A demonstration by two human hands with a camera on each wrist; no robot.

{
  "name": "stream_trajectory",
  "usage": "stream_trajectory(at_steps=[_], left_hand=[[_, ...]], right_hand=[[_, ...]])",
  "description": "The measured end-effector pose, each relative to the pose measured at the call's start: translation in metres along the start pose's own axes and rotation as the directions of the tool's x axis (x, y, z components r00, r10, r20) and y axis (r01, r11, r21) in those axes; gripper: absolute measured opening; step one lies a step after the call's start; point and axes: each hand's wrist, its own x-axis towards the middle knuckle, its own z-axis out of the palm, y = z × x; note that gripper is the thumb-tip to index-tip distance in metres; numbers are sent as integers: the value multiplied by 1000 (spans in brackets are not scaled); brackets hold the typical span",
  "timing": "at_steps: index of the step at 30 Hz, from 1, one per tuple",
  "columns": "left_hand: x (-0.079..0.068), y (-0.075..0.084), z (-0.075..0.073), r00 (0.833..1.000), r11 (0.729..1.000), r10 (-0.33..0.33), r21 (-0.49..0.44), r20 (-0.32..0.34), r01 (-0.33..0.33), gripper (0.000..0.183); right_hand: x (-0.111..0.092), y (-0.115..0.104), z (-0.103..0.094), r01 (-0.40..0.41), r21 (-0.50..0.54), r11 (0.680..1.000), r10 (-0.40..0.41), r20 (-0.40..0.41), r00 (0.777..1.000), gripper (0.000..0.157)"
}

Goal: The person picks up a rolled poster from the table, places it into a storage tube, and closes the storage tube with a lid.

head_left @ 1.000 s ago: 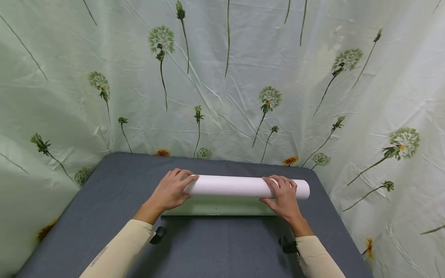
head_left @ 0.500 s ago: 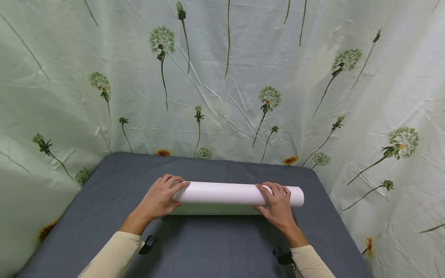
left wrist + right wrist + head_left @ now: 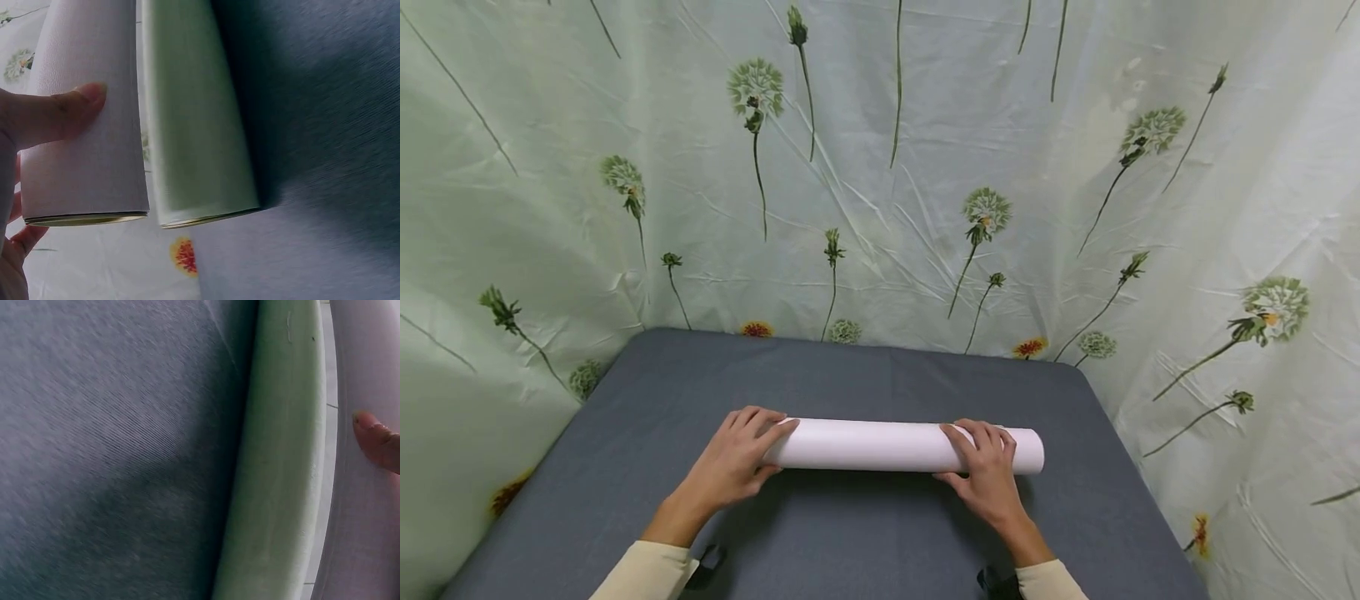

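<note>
A pale pink roll of wallpaper-like sheet lies crosswise in both hands above the table. My left hand grips its left end, thumb on the near side and fingers over the top. Near the other end, my right hand holds it the same way. A light green roll shows beside the pink one in the left wrist view, its lower end on the grey cloth. The right wrist view has the green roll too, a narrow gap from the pink one. From the head, the pink roll hides the green one.
The table has a dark grey cloth over it. Behind and at both sides hangs a pale curtain printed with dandelions, close to the table's back edge. Dark straps sit at the wrists.
Both hands have brought the pink roll nearer to me and slightly left, and lower in the head view. The green roll, earlier partly visible below it, is now covered from that view.
</note>
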Motion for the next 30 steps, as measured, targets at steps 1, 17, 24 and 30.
stream_trajectory(at_steps=[1, 17, 24, 30], left_hand=[[-3, 1, 1, 1000, 1000, -5, -4, 0, 5, 72], [-38, 13, 13, 994, 993, -110, -28, 2, 110, 70], [-46, 13, 20, 994, 992, -110, -59, -22, 109, 72], [-52, 14, 27, 994, 993, -102, -69, -38, 99, 72]], right_hand=[[-2, -1, 1, -1, 2, 1000, 1, 1, 1000, 78], [-22, -16, 16, -14, 25, 1000, 14, 16, 1000, 79], [-31, -19, 23, -37, 12, 999, 37, 20, 999, 81], [-39, -20, 28, -54, 10, 999, 53, 28, 998, 80]])
